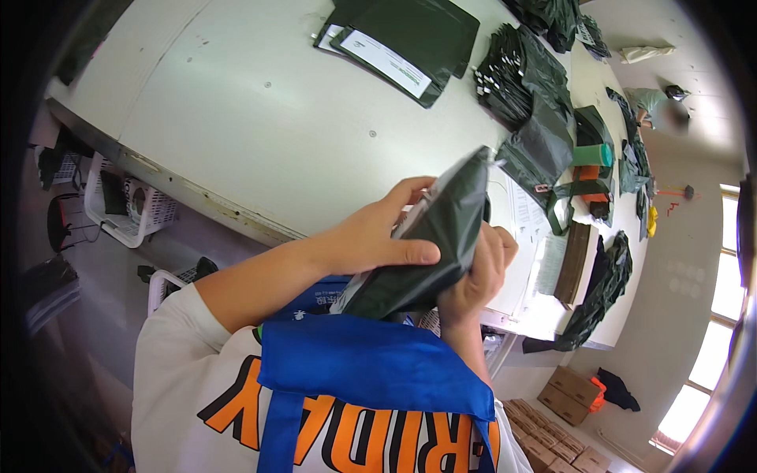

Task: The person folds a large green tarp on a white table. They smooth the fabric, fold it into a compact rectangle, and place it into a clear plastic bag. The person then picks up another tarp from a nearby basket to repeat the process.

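A dark green-black plastic mailing bag (449, 229), with a whitish strip along its left side, is held up tilted in front of my chest, over the near edge of the table. My left hand (378, 236) is closed on its left side, thumb flat across the dark face and the other fingers partly hidden behind it. At the bag's right side my right hand (482, 272) has its fingers curled against it; their tips are hidden. What the bag contains, if anything, cannot be seen.
On the white table (260, 118) lie flat dark bags (410, 39) with a white label, and a heap of dark bags (520, 75). A green roll (593, 155) stands farther right. White baskets (130, 201) sit below the table at left; cardboard boxes (569, 394) are at lower right. Another person (650, 102) is far off.
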